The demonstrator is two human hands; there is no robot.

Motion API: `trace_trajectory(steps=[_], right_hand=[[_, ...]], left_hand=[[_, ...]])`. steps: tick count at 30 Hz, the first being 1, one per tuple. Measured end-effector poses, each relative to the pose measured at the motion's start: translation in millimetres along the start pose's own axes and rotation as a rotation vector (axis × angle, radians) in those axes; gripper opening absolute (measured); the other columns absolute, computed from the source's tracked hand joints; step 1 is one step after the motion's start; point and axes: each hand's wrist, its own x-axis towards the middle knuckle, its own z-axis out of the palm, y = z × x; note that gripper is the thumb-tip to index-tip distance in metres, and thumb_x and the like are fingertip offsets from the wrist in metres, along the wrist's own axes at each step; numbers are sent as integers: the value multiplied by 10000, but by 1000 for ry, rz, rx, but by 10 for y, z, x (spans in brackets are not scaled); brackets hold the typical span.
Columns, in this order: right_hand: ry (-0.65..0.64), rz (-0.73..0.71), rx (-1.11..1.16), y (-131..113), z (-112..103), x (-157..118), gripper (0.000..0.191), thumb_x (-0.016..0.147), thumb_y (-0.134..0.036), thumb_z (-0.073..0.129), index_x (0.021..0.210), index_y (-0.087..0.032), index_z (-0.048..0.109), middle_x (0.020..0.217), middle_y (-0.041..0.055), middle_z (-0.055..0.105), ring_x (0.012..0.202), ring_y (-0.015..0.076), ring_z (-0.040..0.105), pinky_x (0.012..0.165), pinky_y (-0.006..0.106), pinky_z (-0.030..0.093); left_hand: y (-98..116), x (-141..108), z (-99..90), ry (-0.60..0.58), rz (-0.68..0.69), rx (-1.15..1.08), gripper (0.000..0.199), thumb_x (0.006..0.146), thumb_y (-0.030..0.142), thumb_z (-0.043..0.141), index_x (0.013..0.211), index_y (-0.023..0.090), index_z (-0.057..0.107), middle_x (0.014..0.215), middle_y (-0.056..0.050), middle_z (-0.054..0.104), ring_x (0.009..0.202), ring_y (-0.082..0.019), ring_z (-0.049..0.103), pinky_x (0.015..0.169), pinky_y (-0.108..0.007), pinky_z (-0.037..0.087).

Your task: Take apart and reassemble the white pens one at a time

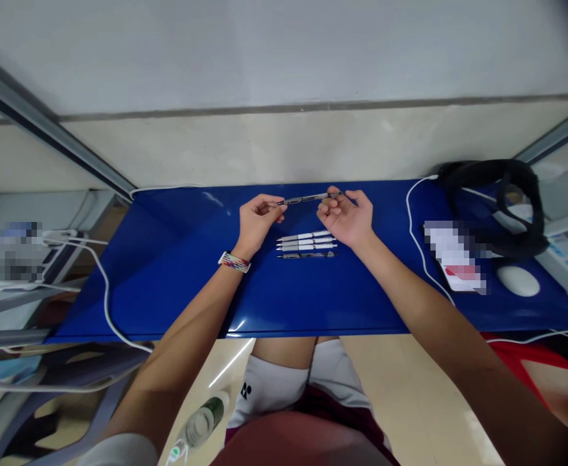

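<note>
Above the blue table [177, 272], left hand [257, 220] and right hand [346, 217] each grip clamped on one pen [307, 198]; its tip blurred.

The only sign that can be made out is a small black brand emblem on the white fabric shorts [264, 388], at the left leg near the hem; it looks like a paired-letter logo, too small to spell out with certainty. The label on the clear plastic bottle [204, 419] on the floor is too blurred to read.

Blue table [177, 272]: four pens [306, 244], mouse [517, 281].
</note>
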Motion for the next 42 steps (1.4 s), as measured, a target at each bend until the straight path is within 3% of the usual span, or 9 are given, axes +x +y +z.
trace_trajectory(steps=[4, 8, 13, 19, 25, 31, 35, 39, 42], right_hand=[[-19, 11, -49, -5, 18, 0, 65, 911, -248, 671, 855, -259, 640, 605, -69, 498, 519, 120, 449, 744, 314, 615], [-43, -13, -48, -10, 17, 12, 12, 928, -238, 677, 931, -249, 682, 667, -58, 585, 557, 112, 506, 791, 309, 622], [-32, 20, -19, -7, 11, 16, 105, 919, -191, 621, 943, -236, 713, 656, -50, 594, 545, 118, 504, 798, 316, 628], [-42, 2, -40, -19, 41, -7, 123, 948, -272, 669, 1042, -223, 732, 766, -10, 700, 672, 144, 632, 850, 344, 639], [-63, 15, -94, -34, 28, 2, 61, 958, -202, 694, 994, -242, 724, 714, -49, 672, 599, 112, 593, 870, 325, 642], [-70, 23, -93, -37, 37, 3, 95, 1014, -287, 710, 1087, -242, 750, 851, -16, 767, 719, 125, 699, 917, 331, 653], [-62, 16, -111, -45, 52, -21, 49, 1006, -262, 728, 1052, -253, 740, 794, -35, 757, 697, 123, 702, 916, 338, 661], [-95, 49, -90, -73, 61, -53, 194, 1009, -380, 715, 1139, -241, 752, 958, 32, 830, 861, 187, 773, 898, 390, 680], [-96, 57, -89, -81, 41, -39, 158, 998, -331, 712, 1118, -236, 752, 935, 37, 831, 844, 191, 761, 829, 361, 680]], left_hand=[[14, -5, -7, 2, -7, 11, 255, 795, 346, 949, 959, 212, 809, 757, -11, 767, 615, -129, 710, 626, -274, 614], [7, -4, -10, 5, -12, 3, 248, 788, 334, 948, 945, 207, 805, 751, -8, 763, 608, -122, 704, 617, -265, 606], [-5, 8, -18, 22, -11, -18, 259, 774, 332, 956, 939, 204, 804, 744, -1, 757, 601, -113, 698, 612, -250, 595], [-21, 23, -38, 27, -13, 11, 276, 782, 365, 957, 945, 207, 800, 735, -1, 750, 603, -125, 707, 619, -265, 615], [-23, 23, -47, 29, -14, 1, 264, 779, 343, 957, 945, 210, 800, 740, -1, 743, 603, -123, 701, 611, -263, 615], [14, 15, -44, 31, -34, -27, 279, 756, 348, 974, 924, 209, 801, 756, -7, 766, 600, -119, 699, 608, -256, 607], [18, 14, -45, 13, -39, -29, 272, 760, 344, 967, 918, 208, 793, 746, -5, 763, 600, -121, 700, 607, -257, 600], [16, 19, -45, 17, -36, -35, 267, 762, 341, 961, 920, 204, 794, 750, -5, 763, 591, -113, 692, 603, -253, 590], [21, 19, -47, 17, -34, -36, 283, 758, 358, 968, 921, 204, 797, 742, -2, 760, 589, -115, 692, 602, -253, 590]])
